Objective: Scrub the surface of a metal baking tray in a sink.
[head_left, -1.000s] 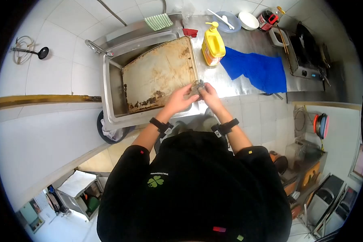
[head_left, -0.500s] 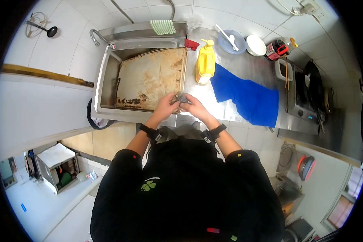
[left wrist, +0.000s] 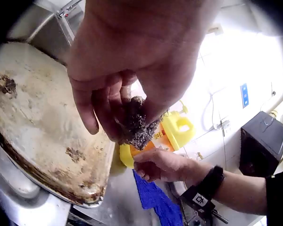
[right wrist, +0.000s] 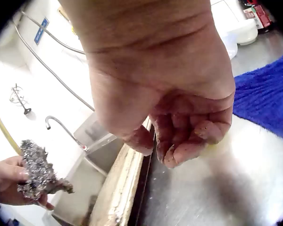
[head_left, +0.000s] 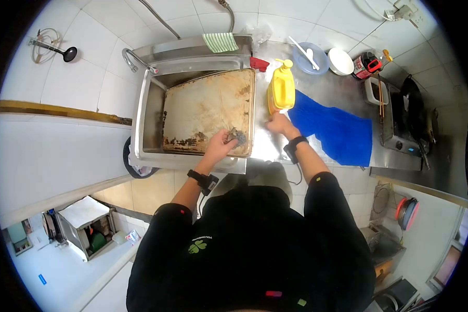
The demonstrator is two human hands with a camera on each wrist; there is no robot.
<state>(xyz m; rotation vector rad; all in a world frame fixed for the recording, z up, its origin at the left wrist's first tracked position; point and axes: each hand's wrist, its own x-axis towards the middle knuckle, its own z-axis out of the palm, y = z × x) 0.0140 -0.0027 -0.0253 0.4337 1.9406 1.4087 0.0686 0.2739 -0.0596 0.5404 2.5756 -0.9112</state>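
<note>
My left hand (head_left: 219, 147) pinches a grey steel wool scourer (head_left: 237, 137) between thumb and fingers, low over the near right corner of a stained baking tray (head_left: 203, 104). Strands of the scourer stick out past the fingertips in the right wrist view. The tray leans in the sink, its pale surface marked with brown and black burnt patches. My right hand (head_left: 282, 125) is above the steel counter, just in front of a yellow pump bottle (head_left: 282, 91). Its fingers hang loosely curled with nothing in them, and dark specks cling to the fingertips (right wrist: 177, 157).
A blue cloth (head_left: 333, 130) lies on the counter (head_left: 265, 143) right of the bottle. Behind are a red cloth (head_left: 259, 64), a blue plastic bowl (head_left: 317, 54) and a white bowl (head_left: 341, 61). A stove (head_left: 398, 135) stands far right; the faucet (head_left: 135, 60) rises at the sink's left.
Both hands were together on the scourer; now they are apart. My left hand keeps it over the tray, while my right has let go and moved right towards the bottle.
</note>
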